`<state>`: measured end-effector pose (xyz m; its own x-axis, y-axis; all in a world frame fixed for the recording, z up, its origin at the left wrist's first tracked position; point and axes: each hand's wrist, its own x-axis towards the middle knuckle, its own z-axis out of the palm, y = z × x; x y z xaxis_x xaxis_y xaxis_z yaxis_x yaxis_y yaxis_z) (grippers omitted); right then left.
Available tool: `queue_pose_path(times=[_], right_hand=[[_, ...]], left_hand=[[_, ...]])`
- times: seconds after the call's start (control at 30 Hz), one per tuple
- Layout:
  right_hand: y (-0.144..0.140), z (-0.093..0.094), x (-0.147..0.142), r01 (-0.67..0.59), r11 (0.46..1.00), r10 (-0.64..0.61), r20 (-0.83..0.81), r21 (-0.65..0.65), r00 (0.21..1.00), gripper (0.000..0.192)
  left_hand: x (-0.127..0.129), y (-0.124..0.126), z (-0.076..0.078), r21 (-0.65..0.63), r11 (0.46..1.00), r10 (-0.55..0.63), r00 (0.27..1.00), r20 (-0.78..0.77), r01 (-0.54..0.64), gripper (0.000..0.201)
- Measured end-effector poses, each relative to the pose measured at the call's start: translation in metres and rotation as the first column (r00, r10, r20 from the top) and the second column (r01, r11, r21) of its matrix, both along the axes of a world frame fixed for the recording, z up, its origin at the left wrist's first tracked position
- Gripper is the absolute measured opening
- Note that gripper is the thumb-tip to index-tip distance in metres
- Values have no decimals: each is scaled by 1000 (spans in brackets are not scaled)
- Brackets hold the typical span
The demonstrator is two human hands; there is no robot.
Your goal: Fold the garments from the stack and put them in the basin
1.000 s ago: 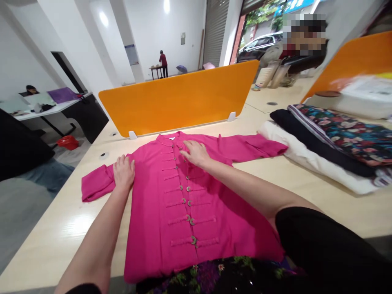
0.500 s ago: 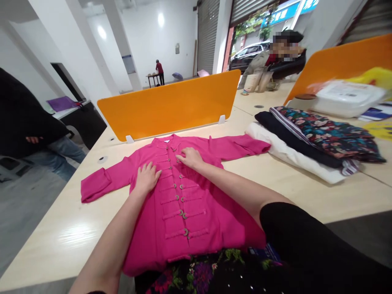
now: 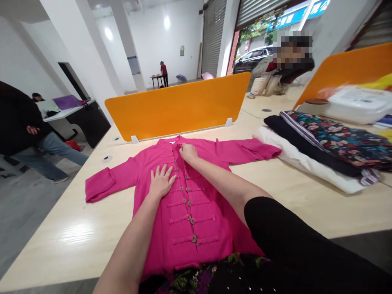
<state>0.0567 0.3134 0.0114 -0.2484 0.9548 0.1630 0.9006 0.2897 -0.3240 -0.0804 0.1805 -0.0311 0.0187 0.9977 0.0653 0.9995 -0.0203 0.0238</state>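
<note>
Now | shirt flat on surface | left hand fingers spread, pressing chest | right hand fingers together near collar | risk: uneven pressing may bunch placket.

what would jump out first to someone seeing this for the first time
A bright pink jacket lies spread flat on the pale table, the left hand flat on its chest and the right hand near its collar. Behind it stands an orange divider; folded fabrics are stacked at right.
</note>
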Motion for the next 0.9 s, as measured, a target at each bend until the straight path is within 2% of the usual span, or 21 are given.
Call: queue_pose_path(times=[0.2,0.4,0.5,0.63,0.8,0.9], right_hand=[[-13,-10,-15,-141,990,140,-23,-3,990,34],[-33,-15,15,-166,983,168,-24,74,985,50],[-44,-30,27,-225,974,224,38,5,974,63],[-44,-44,22,-253,966,256,61,-57,965,69],[-41,-32,18,-268,960,272,40,-85,961,70],[-59,-22,32,-306,945,305,-23,-119,952,69]], left_hand=[[0,1,-2,-4,1000,-5,1000,-9,5,63],[1,2,0,-2,1000,-2,1000,-2,2,61],[0,3,0,-5,1000,-4,1000,3,4,62],[0,5,1,-14,1000,21,1000,-7,-22,62],[2,5,4,-23,999,44,999,-24,-45,61],[4,1,8,37,996,78,997,-17,-77,62]])
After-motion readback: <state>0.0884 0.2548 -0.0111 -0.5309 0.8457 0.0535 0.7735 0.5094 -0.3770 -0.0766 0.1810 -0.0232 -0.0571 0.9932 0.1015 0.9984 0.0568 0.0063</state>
